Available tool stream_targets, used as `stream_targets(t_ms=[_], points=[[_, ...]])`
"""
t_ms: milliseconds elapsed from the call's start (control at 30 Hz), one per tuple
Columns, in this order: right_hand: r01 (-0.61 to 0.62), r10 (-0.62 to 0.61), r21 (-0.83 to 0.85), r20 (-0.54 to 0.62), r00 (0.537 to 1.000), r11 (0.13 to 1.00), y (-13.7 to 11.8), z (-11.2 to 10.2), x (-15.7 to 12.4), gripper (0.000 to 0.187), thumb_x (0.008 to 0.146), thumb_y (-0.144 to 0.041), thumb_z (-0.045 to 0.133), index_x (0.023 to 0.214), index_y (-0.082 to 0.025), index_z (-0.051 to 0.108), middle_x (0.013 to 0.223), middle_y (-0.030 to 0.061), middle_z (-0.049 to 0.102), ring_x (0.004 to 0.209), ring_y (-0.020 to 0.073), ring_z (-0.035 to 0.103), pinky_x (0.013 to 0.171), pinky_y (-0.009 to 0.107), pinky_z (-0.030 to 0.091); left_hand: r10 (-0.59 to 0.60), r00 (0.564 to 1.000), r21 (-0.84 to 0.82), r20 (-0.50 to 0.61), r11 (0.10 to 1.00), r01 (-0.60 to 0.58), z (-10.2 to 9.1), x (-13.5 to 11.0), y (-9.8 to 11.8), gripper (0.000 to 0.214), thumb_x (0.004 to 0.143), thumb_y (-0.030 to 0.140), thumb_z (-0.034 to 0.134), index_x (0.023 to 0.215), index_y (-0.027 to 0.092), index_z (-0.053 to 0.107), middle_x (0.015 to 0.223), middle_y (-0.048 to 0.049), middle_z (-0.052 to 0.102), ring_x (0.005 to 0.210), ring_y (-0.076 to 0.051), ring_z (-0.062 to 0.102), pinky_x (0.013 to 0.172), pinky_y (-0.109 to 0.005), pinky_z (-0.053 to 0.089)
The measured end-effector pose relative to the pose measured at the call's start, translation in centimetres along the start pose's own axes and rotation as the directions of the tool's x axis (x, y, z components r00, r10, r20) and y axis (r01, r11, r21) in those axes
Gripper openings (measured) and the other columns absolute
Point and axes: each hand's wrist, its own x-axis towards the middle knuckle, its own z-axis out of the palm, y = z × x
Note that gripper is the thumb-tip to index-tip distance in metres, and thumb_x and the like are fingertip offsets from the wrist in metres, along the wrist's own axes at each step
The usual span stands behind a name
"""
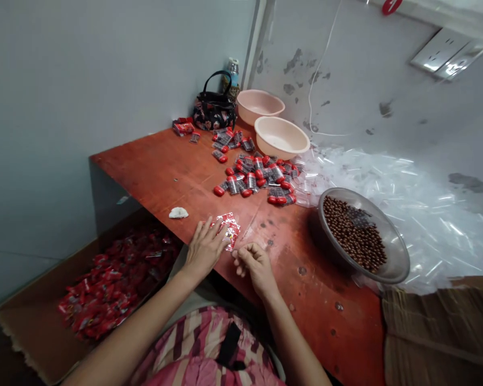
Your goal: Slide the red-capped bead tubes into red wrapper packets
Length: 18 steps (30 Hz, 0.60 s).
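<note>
One packet (229, 225): crinkly red foil, flat on worn reddish wooden tabletop (161, 166).
Left hand (204, 247): fingers spread wide, resting on packet.
Right hand (254, 264): fingers curled narrow beside packet; grip unclear.
Bowl (394, 252): round metal, brown beads (352, 233).

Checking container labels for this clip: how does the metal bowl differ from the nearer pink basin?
The metal bowl is shiny grey; the nearer pink basin is matte pale pink. The bowl holds small brown balls; the basin looks empty. The bowl sits near the table's front right, the basin further back by the wall. Both are round and open.
</note>
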Motion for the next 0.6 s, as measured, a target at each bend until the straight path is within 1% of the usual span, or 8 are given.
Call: stream_targets(t_ms=[100,200,300,400,467,500,533,600], points=[[0.008,-0.008,-0.032,-0.006,1.000,0.999,0.0,-0.7,-0.1,0.020,0.077,-0.034,0.055,0.070,-0.015,0.052,0.055,-0.0028,0.058,0.037,0.0050,0.047,0.036,0.015,0.034,0.056,0.998,0.139,-0.013,0.989,-0.053,1.5,0.4,-0.7,0.028,0.081,0.025,0.047,0.106,0.023,0.060,0.121,-0.0073,0.053,0.121,-0.029,0.034,0.099,-0.052,0.024],[0.038,-0.042,-0.081,-0.049,0.998,0.996,-0.3,-1.3,0.4,0.019,0.077,-0.032,0.055,0.068,-0.016,0.050,0.055,-0.0030,0.058,0.040,0.0057,0.048,0.038,0.015,0.036,0.091,0.993,0.137,-0.072,0.987,-0.081,1.9,0.0,-1.0,0.026,0.080,0.024,0.047,0.103,0.023,0.061,0.119,-0.0056,0.055,0.121,-0.028,0.035,0.098,-0.051,0.025],[0.088,-0.099,-0.101,-0.112,0.989,0.991,-0.6,-1.0,1.4,0.015,0.075,-0.030,0.058,0.080,-0.017,0.052,0.068,-0.0003,0.063,0.053,0.0082,0.055,0.047,0.017,0.041,0.099,0.987,0.070,-0.128,0.993,-0.091,1.6,-0.2,-0.5,0.027,0.079,0.022,0.049,0.104,0.023,0.060,0.120,-0.0064,0.054,0.121,-0.028,0.034,0.099,-0.050,0.025],[0.128,-0.133,-0.045,-0.127,0.983,0.991,-1.2,-0.3,2.5,0.028,0.071,-0.027,0.061,0.095,-0.019,0.048,0.076,-0.0012,0.062,0.060,0.0100,0.057,0.049,0.018,0.043,0.066,0.988,-0.108,-0.139,0.991,-0.081,0.8,-0.1,0.8,0.030,0.078,0.020,0.051,0.106,0.024,0.060,0.122,-0.0058,0.052,0.122,-0.027,0.033,0.100,-0.049,0.023],[0.150,-0.150,-0.011,-0.123,0.981,0.989,-1.7,-0.1,3.0,0.028,0.071,-0.026,0.060,0.095,-0.020,0.047,0.067,-0.0043,0.058,0.054,0.0094,0.054,0.046,0.018,0.041,-0.054,0.991,-0.294,-0.122,0.956,0.016,0.1,0.0,1.7,0.034,0.076,0.023,0.054,0.110,0.025,0.057,0.122,-0.0054,0.053,0.119,-0.027,0.038,0.100,-0.045,0.027],[0.159,-0.158,-0.004,-0.114,0.981,0.987,-1.9,-0.1,3.2,0.027,0.072,-0.026,0.059,0.095,-0.020,0.047,0.063,-0.0055,0.056,0.051,0.0089,0.053,0.044,0.017,0.040,-0.162,0.983,-0.400,-0.091,0.910,0.113,-0.2,0.1,2.0,0.038,0.074,0.026,0.057,0.111,0.024,0.056,0.120,-0.0059,0.055,0.115,-0.027,0.043,0.097,-0.042,0.031],[0.161,-0.161,-0.007,-0.093,0.983,0.987,-2.0,-0.2,3.3,0.027,0.072,-0.026,0.059,0.095,-0.020,0.048,0.061,-0.0062,0.055,0.048,0.0084,0.051,0.043,0.017,0.039,-0.281,0.959,-0.504,-0.016,0.831,0.235,-0.5,0.2,2.2,0.040,0.072,0.029,0.059,0.112,0.023,0.056,0.115,-0.0066,0.058,0.108,-0.027,0.050,0.094,-0.041,0.036],[0.151,-0.152,-0.057,-0.016,0.988,0.987,-2.3,-0.6,3.4,0.028,0.070,-0.027,0.061,0.095,-0.021,0.048,0.061,-0.0062,0.055,0.045,0.0079,0.049,0.041,0.017,0.038,-0.432,0.871,-0.671,0.234,0.577,0.467,-0.7,0.6,2.4,0.036,0.070,0.035,0.060,0.101,0.018,0.062,0.097,-0.0078,0.066,0.091,-0.027,0.060,0.083,-0.040,0.045]])
